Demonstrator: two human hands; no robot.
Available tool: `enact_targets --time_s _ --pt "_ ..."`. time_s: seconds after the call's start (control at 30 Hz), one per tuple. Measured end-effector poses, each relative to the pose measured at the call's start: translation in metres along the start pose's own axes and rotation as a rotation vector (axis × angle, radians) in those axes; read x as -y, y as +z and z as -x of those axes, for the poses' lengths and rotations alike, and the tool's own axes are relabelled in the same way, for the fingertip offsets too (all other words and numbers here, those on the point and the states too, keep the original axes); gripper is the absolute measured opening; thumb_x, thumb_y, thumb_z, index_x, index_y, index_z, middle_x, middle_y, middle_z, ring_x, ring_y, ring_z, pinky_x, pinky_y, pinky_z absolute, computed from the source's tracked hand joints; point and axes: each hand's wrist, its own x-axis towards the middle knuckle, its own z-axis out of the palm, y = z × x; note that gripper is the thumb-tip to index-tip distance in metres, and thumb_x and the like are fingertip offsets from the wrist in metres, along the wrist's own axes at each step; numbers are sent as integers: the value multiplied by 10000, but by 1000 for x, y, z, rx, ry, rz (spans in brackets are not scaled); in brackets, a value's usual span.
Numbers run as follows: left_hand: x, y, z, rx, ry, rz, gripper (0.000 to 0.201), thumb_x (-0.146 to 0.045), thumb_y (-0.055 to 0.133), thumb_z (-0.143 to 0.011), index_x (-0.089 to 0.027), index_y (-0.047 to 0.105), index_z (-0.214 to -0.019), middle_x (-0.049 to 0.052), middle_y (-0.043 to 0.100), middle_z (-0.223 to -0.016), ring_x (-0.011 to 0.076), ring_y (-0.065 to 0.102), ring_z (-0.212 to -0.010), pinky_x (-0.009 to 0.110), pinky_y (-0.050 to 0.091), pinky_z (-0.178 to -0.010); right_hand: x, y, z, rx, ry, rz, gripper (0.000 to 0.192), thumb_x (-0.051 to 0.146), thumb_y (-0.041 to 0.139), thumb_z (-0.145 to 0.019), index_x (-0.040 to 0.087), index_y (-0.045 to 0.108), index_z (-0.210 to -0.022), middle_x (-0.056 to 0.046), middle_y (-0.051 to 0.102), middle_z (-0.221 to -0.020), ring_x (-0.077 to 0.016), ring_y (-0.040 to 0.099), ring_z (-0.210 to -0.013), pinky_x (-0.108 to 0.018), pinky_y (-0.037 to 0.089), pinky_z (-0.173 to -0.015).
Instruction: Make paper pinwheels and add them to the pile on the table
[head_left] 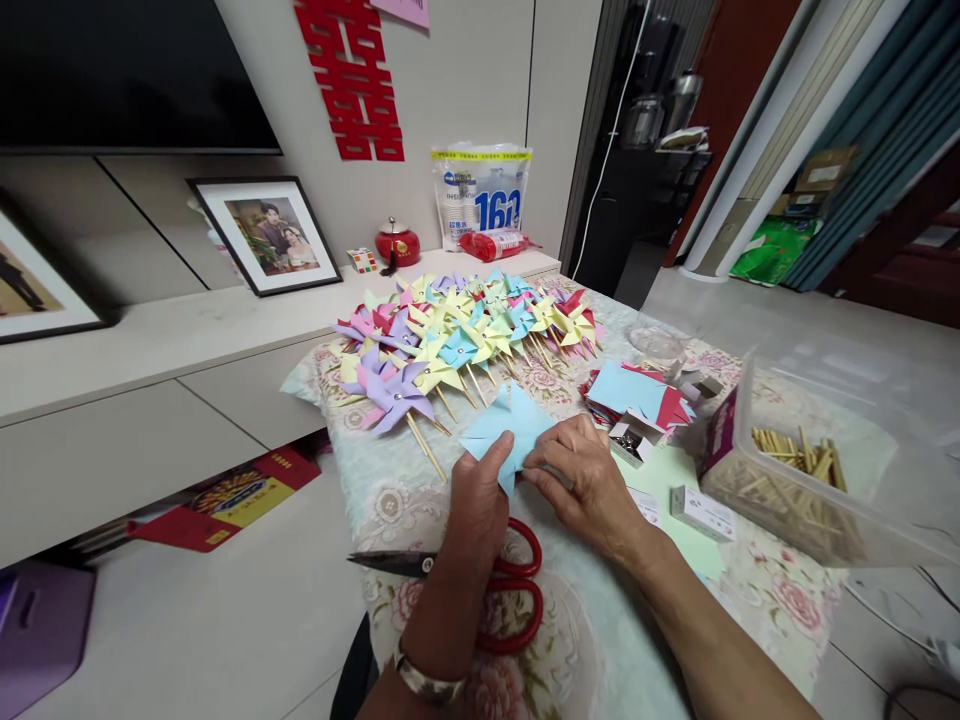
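A light blue paper pinwheel, partly folded and without a visible stick, is held over the table between both my hands. My left hand grips its near left side, thumb pressed on top. The fingers of my right hand pinch its right edge; the exact fold under them is hidden. Beneath my left wrist lie scissors with red handles, their dark blades pointing left. Just beyond the paper spreads a pile of finished pinwheels on sticks, in purple, yellow, blue, pink and red.
To the right are stacked coloured paper sheets, an open small box of metal fasteners, a closed small white box and a clear plastic tub of short sticks. Behind the flowered tablecloth stands a low white cabinet with framed photos.
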Motion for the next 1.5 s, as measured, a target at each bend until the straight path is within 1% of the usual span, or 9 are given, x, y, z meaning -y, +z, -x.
enact_targets --time_s 0.13,0.27,0.43,0.73,0.97,1.1,1.2,1.33,1.5 --pt "3 -2 -1 2 32 -47 238 -244 772 -647 -172 693 -859 17 724 -799 169 648 -718 276 518 -727 1 -1 0 -9 110 -47 147 186 613 -921 232 683 -800 -22 615 -824 -229 492 -896 -390 326 -798" --pt "6 -3 1 14 32 -118 126 -290 702 -727 -183 686 -790 16 685 -691 185 633 -684 286 511 -659 3 -2 0 -32 208 -68 189 179 591 -915 221 669 -749 -25 635 -823 -228 507 -891 -391 331 -808" --pt "11 -8 0 23 46 -225 146 -300 701 -751 -167 701 -811 21 692 -720 164 596 -635 262 478 -590 1 0 -1 -58 293 -80 193 180 591 -888 219 645 -707 -19 649 -798 -225 517 -868 -382 335 -801" --pt "10 -6 4 43 62 -323 206 -342 671 -781 -174 732 -886 27 690 -742 165 585 -628 265 481 -601 -9 5 0 -116 296 -131 204 203 606 -882 227 625 -680 -4 653 -745 -214 536 -802 -400 352 -846" --pt "9 -1 6 17 84 -369 178 -322 660 -758 -167 722 -820 20 656 -693 161 558 -628 257 475 -604 -11 5 0 -115 308 -127 212 221 600 -887 225 627 -677 -10 663 -748 -216 545 -802 -398 360 -839" --pt "4 1 9 90 80 -430 164 -307 646 -778 -161 680 -711 16 649 -710 149 547 -653 248 476 -636 -12 5 0 -115 320 -131 213 217 602 -885 222 622 -673 -7 665 -759 -215 549 -817 -408 353 -873" --pt "1 2 11 90 87 -454 197 -308 645 -780 -162 641 -647 -2 610 -656 137 524 -622 244 473 -628 -13 6 0 -109 324 -131 212 216 599 -884 220 616 -673 -5 662 -757 -212 551 -813 -404 355 -871" --pt "5 2 10 58 94 -421 179 -325 676 -757 -162 644 -690 -16 610 -656 135 524 -616 253 479 -631 -14 6 0 -101 322 -123 214 219 594 -882 221 612 -669 -11 670 -761 -216 557 -821 -386 368 -829" --pt "12 0 6 41 95 -389 163 -311 703 -719 -151 679 -742 -21 616 -639 138 538 -601 254 472 -611 -14 6 0 -117 319 -119 214 229 590 -884 221 612 -672 -11 674 -759 -215 561 -817 -394 370 -844"
